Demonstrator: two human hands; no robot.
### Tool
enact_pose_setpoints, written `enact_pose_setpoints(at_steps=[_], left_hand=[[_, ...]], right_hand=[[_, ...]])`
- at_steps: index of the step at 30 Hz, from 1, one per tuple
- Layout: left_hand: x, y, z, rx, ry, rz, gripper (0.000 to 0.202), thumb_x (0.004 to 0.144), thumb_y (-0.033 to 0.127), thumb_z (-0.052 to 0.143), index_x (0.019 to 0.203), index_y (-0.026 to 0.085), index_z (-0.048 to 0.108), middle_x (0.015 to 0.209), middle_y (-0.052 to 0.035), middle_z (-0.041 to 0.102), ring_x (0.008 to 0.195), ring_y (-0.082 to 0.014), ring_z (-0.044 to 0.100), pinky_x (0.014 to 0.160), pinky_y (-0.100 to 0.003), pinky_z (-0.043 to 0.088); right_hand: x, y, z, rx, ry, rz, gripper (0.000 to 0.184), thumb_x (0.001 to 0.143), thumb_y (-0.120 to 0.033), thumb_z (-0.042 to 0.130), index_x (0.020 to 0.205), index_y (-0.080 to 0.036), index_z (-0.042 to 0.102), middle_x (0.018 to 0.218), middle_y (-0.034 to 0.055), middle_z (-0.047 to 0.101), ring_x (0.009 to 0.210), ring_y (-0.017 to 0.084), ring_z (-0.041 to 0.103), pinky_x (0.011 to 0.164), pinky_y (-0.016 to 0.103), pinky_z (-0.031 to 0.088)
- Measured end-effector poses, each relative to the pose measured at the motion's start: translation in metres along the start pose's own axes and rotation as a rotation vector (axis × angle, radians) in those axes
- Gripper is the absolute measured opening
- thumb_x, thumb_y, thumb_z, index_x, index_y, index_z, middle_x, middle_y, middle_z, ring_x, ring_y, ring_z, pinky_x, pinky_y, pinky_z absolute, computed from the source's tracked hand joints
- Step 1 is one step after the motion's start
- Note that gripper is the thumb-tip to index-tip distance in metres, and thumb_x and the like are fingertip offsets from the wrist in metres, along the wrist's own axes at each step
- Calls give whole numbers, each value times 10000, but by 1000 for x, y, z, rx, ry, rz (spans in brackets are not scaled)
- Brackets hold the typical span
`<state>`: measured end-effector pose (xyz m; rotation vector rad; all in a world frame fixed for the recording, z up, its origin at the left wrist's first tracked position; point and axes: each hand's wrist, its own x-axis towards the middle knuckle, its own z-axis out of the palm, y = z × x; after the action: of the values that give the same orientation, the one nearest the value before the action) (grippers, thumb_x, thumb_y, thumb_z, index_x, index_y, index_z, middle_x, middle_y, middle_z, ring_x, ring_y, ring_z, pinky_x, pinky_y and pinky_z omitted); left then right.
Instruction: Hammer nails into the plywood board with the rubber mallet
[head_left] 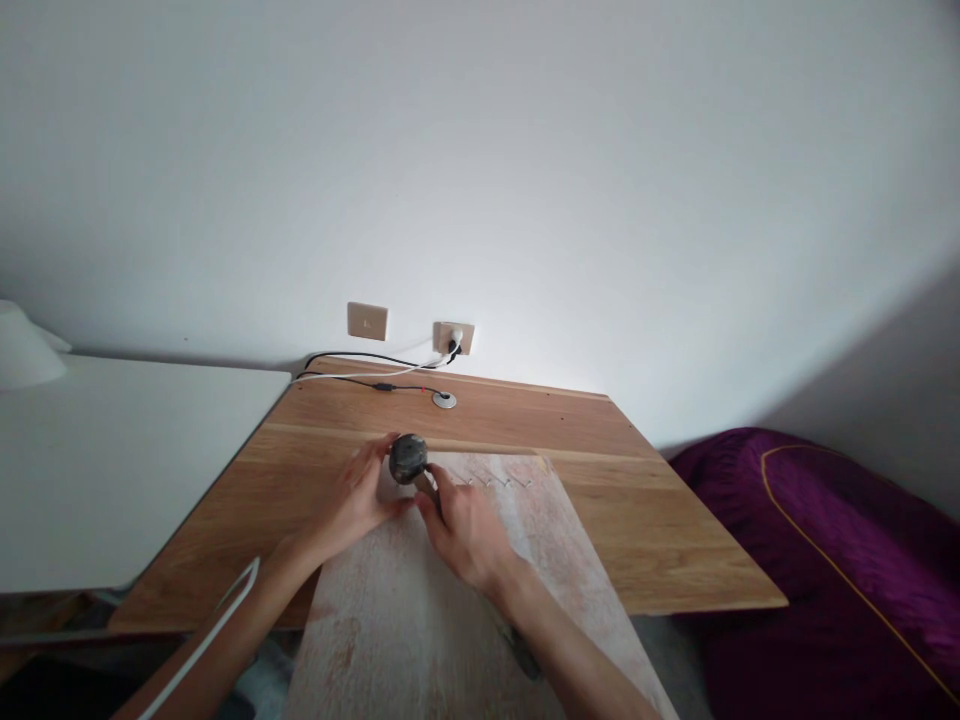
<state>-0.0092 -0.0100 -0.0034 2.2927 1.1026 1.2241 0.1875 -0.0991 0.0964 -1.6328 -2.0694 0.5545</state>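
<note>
My right hand [469, 530] grips a hammer by its handle, with the dark round head [409, 459] raised over the far left part of a whitewashed wooden board [390, 620]. The handle runs back under my right forearm, and its dark end [525, 657] shows below. Close beside the hammer head, my left hand [364, 495] has its fingers and thumb drawn together over the board. The head hides the fingertips and whatever is between them. Several nails [508, 483] stick out of the board in a row to the right of the hammer.
The board rests on a wooden desk [637, 500] against a white wall. Cables [382, 372] run from a wall socket [454, 338] along the back. On the left stands a white table [150, 450] with a white object; on the right is purple fabric [810, 560].
</note>
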Motion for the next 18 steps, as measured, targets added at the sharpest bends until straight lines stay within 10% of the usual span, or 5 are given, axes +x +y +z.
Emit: enact_pose_setpoints(at_steps=[5,10,18], left_hand=[[-1,-2,0,54,-30,7,888,814,347,853,1560,254,380,1450,-163,619,1340,-347,610,1137,-560,481],[-1,5,-5,163,-26,55,685,942,456,723,1523,246,424,1407,-156,646,1290,-340,632,1093,-543,500],[2,9,-6,194,27,108,474,1003,454,601,1411,230,513,1275,-119,700,1188,-309,671,1031,-491,534]], right_hand=[[-18,15,-4,122,48,33,408,1049,-313,478,1402,-143,594,855,89,793,748,221,752,677,294,497],[-80,52,-14,694,125,305,634,985,-622,524,1458,-218,403,756,-25,714,369,114,502,372,223,344],[-145,80,-21,1159,381,596,967,799,-676,774,1518,-242,295,1106,133,789,401,131,602,360,262,425]])
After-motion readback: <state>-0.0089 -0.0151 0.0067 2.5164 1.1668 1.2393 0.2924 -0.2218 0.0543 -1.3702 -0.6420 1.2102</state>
